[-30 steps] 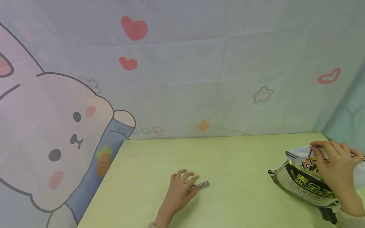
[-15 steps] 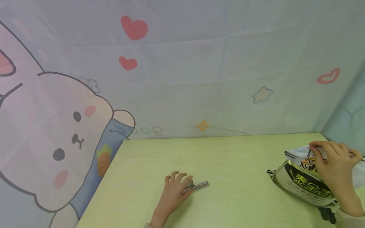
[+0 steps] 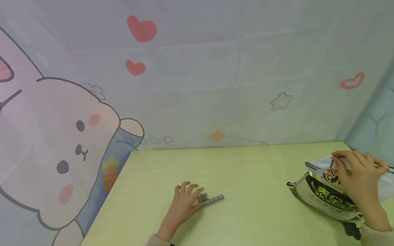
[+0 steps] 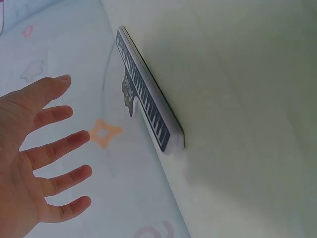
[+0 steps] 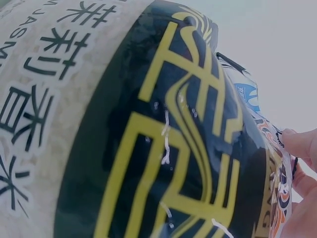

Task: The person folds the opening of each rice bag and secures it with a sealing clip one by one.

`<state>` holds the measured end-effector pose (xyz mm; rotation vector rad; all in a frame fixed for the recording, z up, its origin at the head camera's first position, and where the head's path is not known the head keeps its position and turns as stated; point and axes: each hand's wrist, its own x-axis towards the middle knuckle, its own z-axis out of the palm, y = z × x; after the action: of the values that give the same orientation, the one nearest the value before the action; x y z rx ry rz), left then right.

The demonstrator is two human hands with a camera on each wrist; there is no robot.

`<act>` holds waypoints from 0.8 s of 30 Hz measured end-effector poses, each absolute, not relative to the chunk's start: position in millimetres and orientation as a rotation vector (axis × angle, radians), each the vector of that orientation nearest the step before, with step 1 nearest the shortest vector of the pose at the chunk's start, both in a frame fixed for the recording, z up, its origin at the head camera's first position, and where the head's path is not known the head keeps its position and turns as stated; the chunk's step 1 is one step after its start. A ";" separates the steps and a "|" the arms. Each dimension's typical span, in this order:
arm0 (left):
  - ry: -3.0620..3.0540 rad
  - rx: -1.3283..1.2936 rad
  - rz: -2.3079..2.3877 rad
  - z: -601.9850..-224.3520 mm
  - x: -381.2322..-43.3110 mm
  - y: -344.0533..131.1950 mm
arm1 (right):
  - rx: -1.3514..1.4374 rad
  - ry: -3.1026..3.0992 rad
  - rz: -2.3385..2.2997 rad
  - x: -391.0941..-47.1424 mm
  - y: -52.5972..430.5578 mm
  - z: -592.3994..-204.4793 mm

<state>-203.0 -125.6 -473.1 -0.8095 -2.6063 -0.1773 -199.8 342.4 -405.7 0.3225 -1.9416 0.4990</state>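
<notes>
A small flat piece printed with piano keys and a little figure (image 3: 213,201) lies on the table (image 3: 246,171) in the head view. Beside it, my left hand (image 3: 183,205) hovers with fingers spread, its thumb and fingertips overlapping the piece's left end in this view. In the left wrist view, a gap shows between the left hand (image 4: 34,158) and the piano-key piece (image 4: 143,94). At the right, my right hand (image 3: 363,181) pinches the top of a plastic bag of rice (image 3: 329,200). The right wrist view shows the thumb (image 5: 299,144) at the bag's upper edge.
Behind the table hangs a pale cloth (image 3: 197,85) printed with hearts and a large rabbit. The table's back edge meets this cloth. A dark strip (image 3: 351,229) lies under the rice bag's near end.
My left hand has shifted a little left, uncovering more of the piano-key piece, which stays in place. The right hand keeps its grip on the rice bag.
</notes>
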 end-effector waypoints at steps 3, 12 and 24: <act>-2.625 -0.808 -0.158 -471.8 -206.0 -127.4 | 0.322 -1.943 0.495 -199.5 342.3 -405.0; -2.707 -0.833 -0.141 -474.3 -210.3 -131.9 | 0.323 -1.948 0.487 -199.2 342.1 -404.6; -2.701 -0.888 -0.076 -478.0 -214.1 -129.0 | 0.315 -1.965 0.472 -198.0 342.4 -403.2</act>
<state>-214.1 -129.0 -478.0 -0.8884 -2.7011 -0.0763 -198.0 342.4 -403.2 0.3153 -1.9647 0.4718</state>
